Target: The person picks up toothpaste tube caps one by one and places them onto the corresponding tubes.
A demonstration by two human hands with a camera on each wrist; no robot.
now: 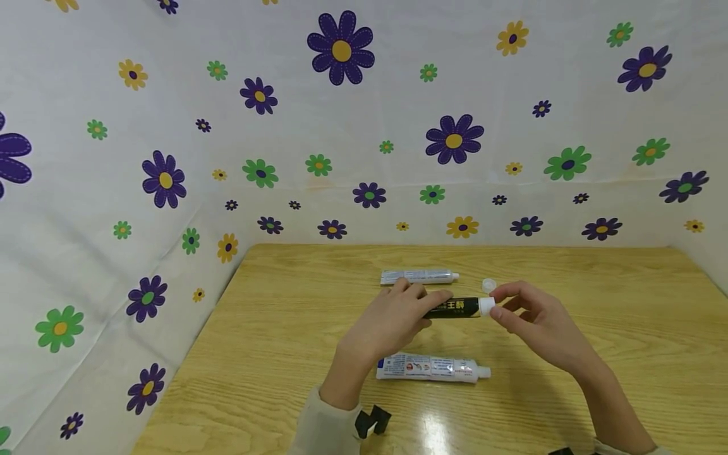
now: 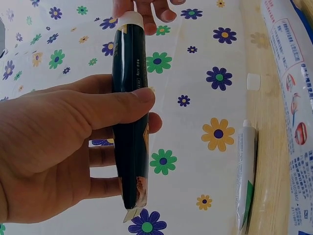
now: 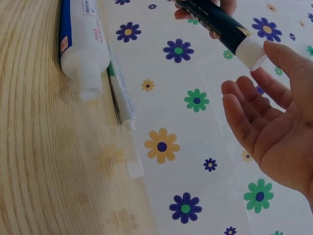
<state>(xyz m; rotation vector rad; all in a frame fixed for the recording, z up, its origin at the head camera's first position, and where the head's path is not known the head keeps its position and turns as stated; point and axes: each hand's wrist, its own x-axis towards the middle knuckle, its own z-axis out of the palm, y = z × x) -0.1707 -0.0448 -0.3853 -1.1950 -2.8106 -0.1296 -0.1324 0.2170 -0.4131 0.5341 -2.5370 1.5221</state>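
Observation:
A dark toothpaste tube point(image 1: 452, 308) with gold lettering is held above the table in my left hand point(image 1: 392, 319). In the left wrist view the thumb lies across the front of the dark tube point(image 2: 129, 73), with fingers behind it. My right hand point(image 1: 546, 325) pinches the tube's white cap point(image 1: 487, 306) between thumb and index finger. The right wrist view shows the cap point(image 3: 251, 53) at the tube's end, with the other fingers loosely bent away from it. How tightly the cap sits cannot be told.
Nearer me lies a white toothpaste tube point(image 1: 426, 368) with a bare threaded nozzle. A slimmer white tube point(image 1: 418, 277) lies farther back, nozzle to the right. Beside it rests a loose white cap point(image 1: 489, 285). Flowered cloth point(image 1: 341, 126) rises behind the wooden table point(image 1: 273, 354).

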